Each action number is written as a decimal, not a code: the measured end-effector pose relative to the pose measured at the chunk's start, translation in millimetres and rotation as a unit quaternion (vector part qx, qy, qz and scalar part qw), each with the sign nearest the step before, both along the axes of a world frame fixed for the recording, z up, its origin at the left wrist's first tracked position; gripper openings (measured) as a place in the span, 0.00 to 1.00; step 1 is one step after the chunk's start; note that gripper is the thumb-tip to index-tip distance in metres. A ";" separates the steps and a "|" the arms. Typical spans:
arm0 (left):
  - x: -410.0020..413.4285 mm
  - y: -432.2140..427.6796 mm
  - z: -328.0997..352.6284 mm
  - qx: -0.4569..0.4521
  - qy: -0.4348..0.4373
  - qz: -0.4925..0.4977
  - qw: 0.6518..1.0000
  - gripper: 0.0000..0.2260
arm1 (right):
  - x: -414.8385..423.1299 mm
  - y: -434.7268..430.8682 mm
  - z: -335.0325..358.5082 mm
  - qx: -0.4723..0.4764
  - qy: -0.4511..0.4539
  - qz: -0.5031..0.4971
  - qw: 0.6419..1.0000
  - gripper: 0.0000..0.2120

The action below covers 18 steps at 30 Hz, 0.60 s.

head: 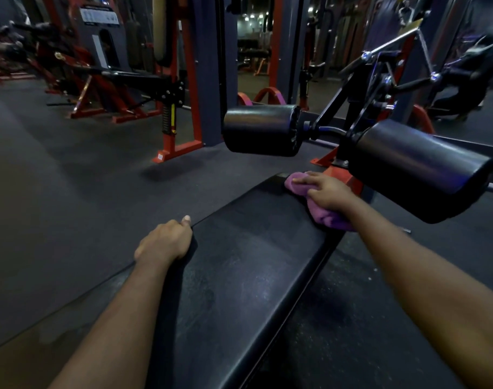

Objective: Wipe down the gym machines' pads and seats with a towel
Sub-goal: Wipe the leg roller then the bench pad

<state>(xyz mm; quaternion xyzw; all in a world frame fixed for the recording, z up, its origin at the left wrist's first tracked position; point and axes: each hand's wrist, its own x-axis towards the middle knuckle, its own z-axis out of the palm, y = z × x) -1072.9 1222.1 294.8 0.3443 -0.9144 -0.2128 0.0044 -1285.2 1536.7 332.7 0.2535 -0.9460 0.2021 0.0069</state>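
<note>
Head: roller pad (416, 169) just above towel (324, 217)

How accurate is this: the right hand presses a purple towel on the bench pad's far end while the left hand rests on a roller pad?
One slip: the head view shows the left hand gripping the bench pad at its left edge. The right hand does press the purple towel on the far end.
</note>
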 end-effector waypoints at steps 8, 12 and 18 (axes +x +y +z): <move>11.0 7.3 10.3 0.009 0.010 -0.008 1.000 0.30 | 100.9 -25.2 -6.9 -0.015 0.006 0.210 0.978 0.30; 19.9 10.7 16.8 -0.007 0.015 -0.020 1.000 0.30 | 58.6 -12.5 5.0 -0.016 0.010 -0.044 0.999 0.26; 23.6 7.7 21.6 -0.001 0.005 -0.034 0.999 0.30 | 133.8 -58.4 -7.5 0.016 0.015 0.205 0.979 0.28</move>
